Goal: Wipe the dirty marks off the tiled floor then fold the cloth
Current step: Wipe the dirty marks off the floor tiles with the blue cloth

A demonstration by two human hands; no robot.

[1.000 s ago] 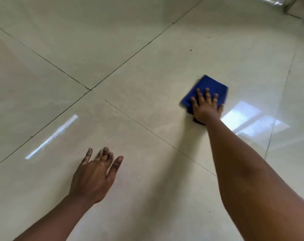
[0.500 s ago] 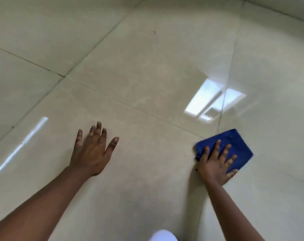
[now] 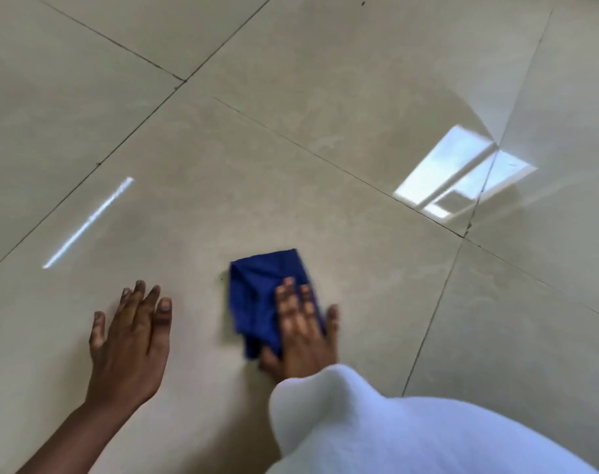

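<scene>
Floor: glossy beige tiled floor (image 3: 325,97) is filling the whole view, crossed by dark grout lines (image 3: 147,111); no distinct dirty marks are showing near the cloth, apart from a tiny dark speck (image 3: 363,3) lying far off by the top edge.
Strip reflection: a thin bright streak (image 3: 88,222) is glaring on the tile at far left.
Left hand: the left hand (image 3: 130,340) is lying open, palm down and fingers spread, flat on the tile, gripping nothing and apparently bracing the body.
Cloth: the blue cloth (image 3: 260,295) is sitting bunched and creased on the tile just right of the left hand, not touching it.
Right hand: the right hand (image 3: 301,333) is pressing flat on the cloth's near right part, fingers extended rather than curled; it is blurred.
Sleeve: a white sleeve (image 3: 376,425) is covering the right forearm.
Window reflection: a bright patch (image 3: 462,172) is shining at right.
Stage (judged): wiping is under way; folding is not begun.
Risk: the crumpled cloth is likely riding on its folds, so marks could be skipped.
Risk: glare could be hiding residue.
Risk: the bracing palm could slip if the polished tile is damp.
</scene>
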